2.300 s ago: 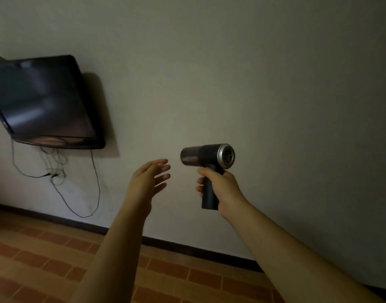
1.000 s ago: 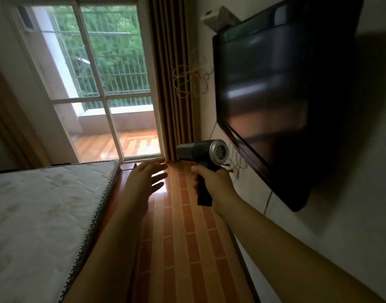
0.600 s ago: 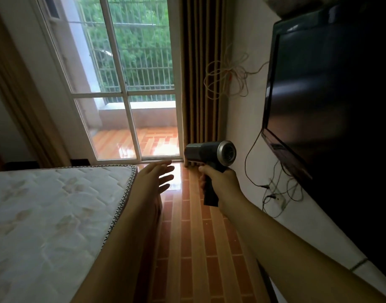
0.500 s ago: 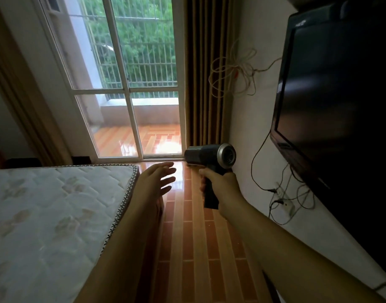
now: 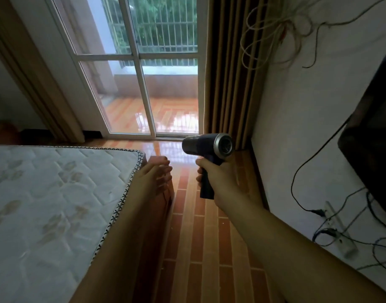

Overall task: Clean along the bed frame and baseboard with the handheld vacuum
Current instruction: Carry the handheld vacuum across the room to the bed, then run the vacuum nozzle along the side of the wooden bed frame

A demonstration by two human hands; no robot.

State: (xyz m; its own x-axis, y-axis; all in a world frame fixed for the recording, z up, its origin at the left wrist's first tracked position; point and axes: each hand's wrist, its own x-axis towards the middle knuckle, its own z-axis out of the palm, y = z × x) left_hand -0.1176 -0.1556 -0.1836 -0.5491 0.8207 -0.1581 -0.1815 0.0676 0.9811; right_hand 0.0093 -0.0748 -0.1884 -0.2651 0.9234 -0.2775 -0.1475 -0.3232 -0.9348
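Note:
My right hand point(image 5: 218, 180) grips the black handle of the handheld vacuum point(image 5: 207, 145), a dark barrel with a silver ring, held up over the floor strip. My left hand point(image 5: 154, 174) is stretched forward with fingers apart and holds nothing, hovering by the corner of the bare quilted mattress point(image 5: 52, 200). The reddish bed frame point(image 5: 163, 204) shows just below the mattress edge, partly hidden by my left forearm. The dark baseboard point(image 5: 261, 182) runs along the foot of the white wall on the right.
A narrow strip of orange brick-pattern floor point(image 5: 198, 237) lies between bed and wall. A wall-mounted TV point(image 5: 375, 149) juts out at right, with hanging cables point(image 5: 297, 176) and a power strip point(image 5: 338, 232) below it. Brown curtain point(image 5: 229, 73) and a glass balcony door point(image 5: 148, 84) stand ahead.
The view swung left from the bare wall and TV to the bed and balcony door, then tilted down. Both hands kept their poses; the vacuum stayed in my right hand.

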